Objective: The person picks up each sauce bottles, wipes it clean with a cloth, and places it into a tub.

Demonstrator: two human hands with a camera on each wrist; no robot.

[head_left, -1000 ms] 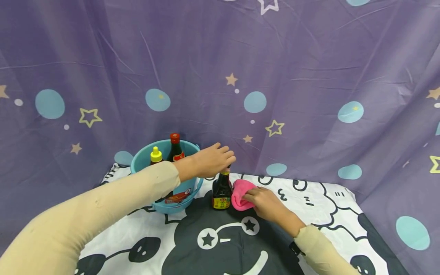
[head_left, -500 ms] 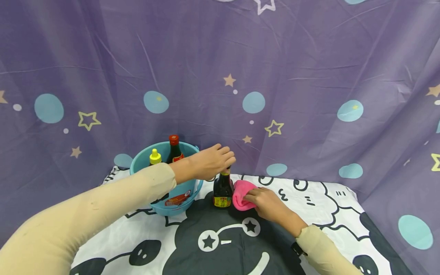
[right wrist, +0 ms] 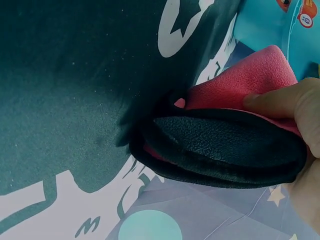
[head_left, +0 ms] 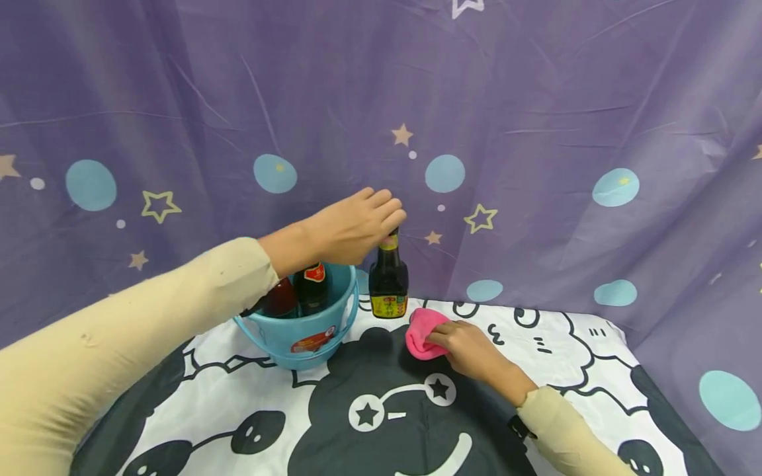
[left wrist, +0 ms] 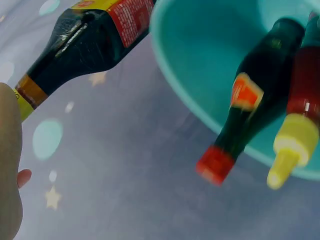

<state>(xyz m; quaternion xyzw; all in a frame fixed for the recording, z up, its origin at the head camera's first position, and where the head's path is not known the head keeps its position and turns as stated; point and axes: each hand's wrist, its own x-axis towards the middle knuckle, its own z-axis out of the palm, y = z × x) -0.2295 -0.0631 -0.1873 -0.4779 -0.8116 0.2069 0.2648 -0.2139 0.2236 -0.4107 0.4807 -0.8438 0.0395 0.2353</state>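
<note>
My left hand (head_left: 360,225) grips a dark soy sauce bottle (head_left: 388,274) by its neck. The bottle hangs upright, lifted off the patterned cloth, to the right of a blue bucket (head_left: 303,337). In the left wrist view its dark body (left wrist: 82,42) lies beside the bucket's rim, and the hand shows only at the left edge. My right hand (head_left: 473,354) pinches a soft pink fleece piece (head_left: 424,334) resting on the cloth. In the right wrist view the fleece piece's dark-edged opening (right wrist: 225,145) faces the camera, with the thumb on its pink side.
Inside the bucket lean a red-capped dark bottle (left wrist: 245,100) and a reddish bottle with a yellow nozzle (left wrist: 302,90). My left forearm passes over the bucket. A purple curtain (head_left: 524,132) hangs behind the black-and-white cartoon cloth (head_left: 381,370).
My left hand has raised the soy sauce bottle from the cloth, beside the bucket. The right hand stays on the pink fleece piece. The left sleeve now hides more of the bottles in the bucket.
</note>
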